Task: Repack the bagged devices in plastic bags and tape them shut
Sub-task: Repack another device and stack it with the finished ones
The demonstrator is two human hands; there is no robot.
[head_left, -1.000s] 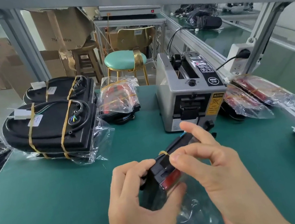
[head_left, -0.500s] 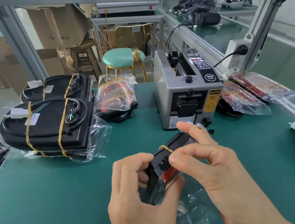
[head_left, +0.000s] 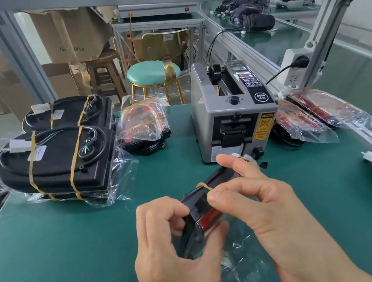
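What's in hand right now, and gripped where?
One black-and-red device with a clear plastic bag at its near end. Left hand grips that near end; right hand pinches its top edge near the rubber band.

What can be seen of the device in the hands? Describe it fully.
The device is a small, glossy black block with a red strip along one side and a yellow rubber band around it. It is tilted, its far end toward the tape machine. The left hand grips its near end; the right hand pinches it from the top. Its near end sits in the mouth of a clear plastic bag, which hangs crumpled below, above the green table.
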